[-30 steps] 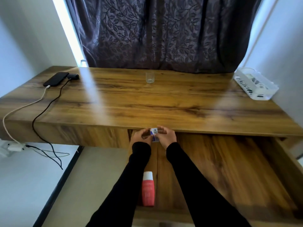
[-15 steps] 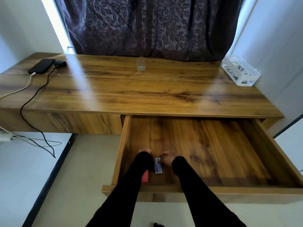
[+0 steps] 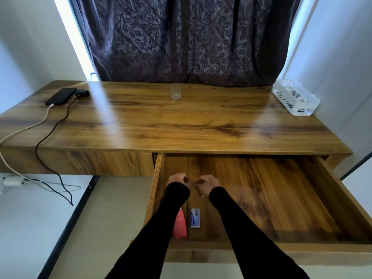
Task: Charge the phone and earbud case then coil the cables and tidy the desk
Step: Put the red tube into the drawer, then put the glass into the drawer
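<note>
A black phone lies at the desk's far left with a white cable plugged into it. Beside it sits a dark earbud case with a black cable running off the desk edge. Both cables hang down toward a white charger at the wall. My left hand and my right hand hover close together over the open drawer, fingers curled, holding nothing. Behind my wrists in the drawer lie a red bottle and a small blue-and-white box.
A drinking glass stands at the back middle of the wooden desk. A white slotted basket holding cables sits at the back right corner. A dark curtain hangs behind the desk. Loose cable ends trail on the floor at the left.
My hands set the small box down in the drawer beside the red bottle, let go of it and moved away toward the drawer's back. The camera view tilted down.
</note>
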